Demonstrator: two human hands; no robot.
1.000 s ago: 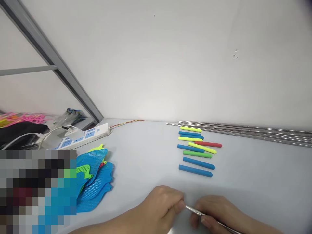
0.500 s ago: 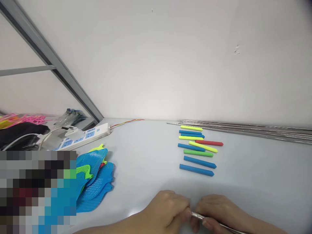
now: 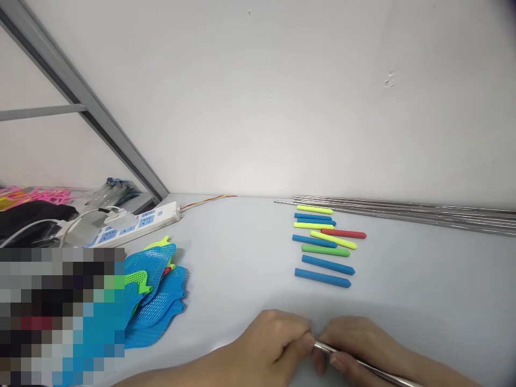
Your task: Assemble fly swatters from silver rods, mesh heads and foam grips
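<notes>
"While the hands were low in front of the worktop [image 3: 237,258], what did they hold?"

"A slim, shiny metal rod [image 3: 325,348], slanting between them. The fingers of the left hand [image 3: 278,344] were curled tight around its upper end; those of the right hand [image 3: 365,341] pinched it farther down, against the thumb."

"And beyond?"

"On the left lay a heap of flat plastic paddles [image 3: 163,303], mostly blue, pierced like mesh, with stubby necks. Ahead were straight, matt sticks [image 3: 322,278] with pointed tips, in blue, green, yellow and red."

"Farthest off?"

"A boxy white power strip [image 3: 155,216] at left and, along the smooth wall [image 3: 258,107] at right, a bundle of long, polished bars [image 3: 403,213]."
</notes>
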